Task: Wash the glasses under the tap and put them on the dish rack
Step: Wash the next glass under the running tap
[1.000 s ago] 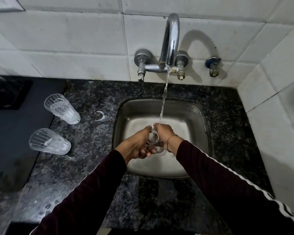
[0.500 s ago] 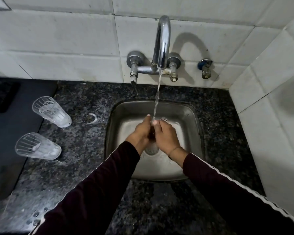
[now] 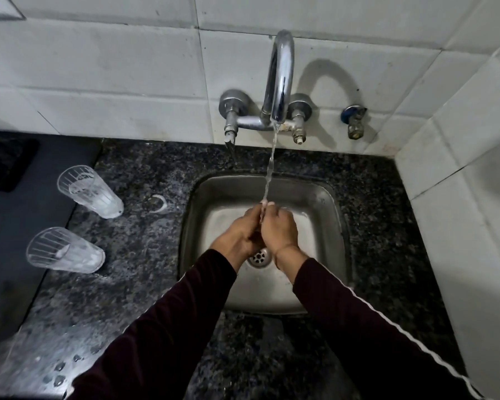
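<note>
Closest to the camera are two dark maroon sleeves, the right one point(image 3: 373, 327) with a thin white stripe down its edge and the left one point(image 3: 162, 321) plain, both reaching out over the speckled black granite counter point(image 3: 133, 284), which has a few water droplets on it near the bottom left.

The left hand point(image 3: 240, 230) and right hand point(image 3: 279, 229) are pressed together over the square stainless steel sink point(image 3: 334, 226), just above the round metal drain point(image 3: 259, 256). The fingers of both are curled in toward each other right where the thin stream of water point(image 3: 270, 168) lands. Honestly I can't tell whether there's a glass between them, it's all hidden behind the knuckles, so I can't say if they're gripping something or just clasped.

Over to the left, two clear ribbed drinking glasses sit on the counter at the edge of a dark grey mat point(image 3: 20, 220): the nearer glass point(image 3: 65, 251) and the farther glass point(image 3: 90, 192). They're apart from each other and well away from the hands.

At the back, the curved chrome tap point(image 3: 280, 82) is mounted on the white tiled wall point(image 3: 98, 67) and it's running. A small brass valve with a blue collar point(image 3: 354, 119) sticks out of the tiles just to its right.
</note>
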